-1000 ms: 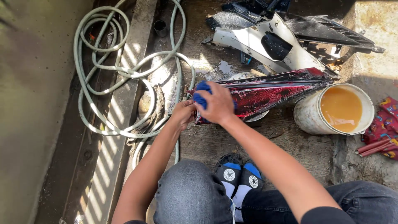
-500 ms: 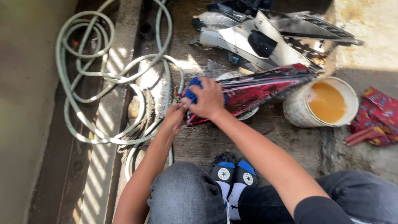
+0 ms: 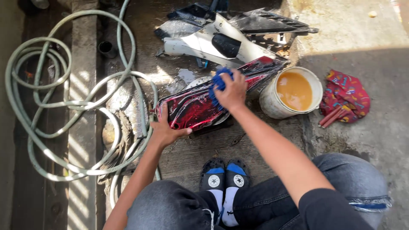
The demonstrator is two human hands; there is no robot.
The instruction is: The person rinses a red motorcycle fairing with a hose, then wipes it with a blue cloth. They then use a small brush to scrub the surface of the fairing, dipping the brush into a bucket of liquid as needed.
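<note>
A long red and black glossy motorcycle body panel lies wet on the ground in front of me. My left hand grips its near left end and holds it steady. My right hand is closed on a blue scrubbing cloth and presses it on the panel's upper middle. My knees in grey jeans and my dark shoes show at the bottom.
A white bucket of cloudy orange-brown water stands right of the panel. A patterned red cloth lies further right. White and black body panels are stacked behind. A pale green hose coils at the left.
My right hand with the blue cloth has slid right along the panel, away from my left hand. The view has shifted slightly.
</note>
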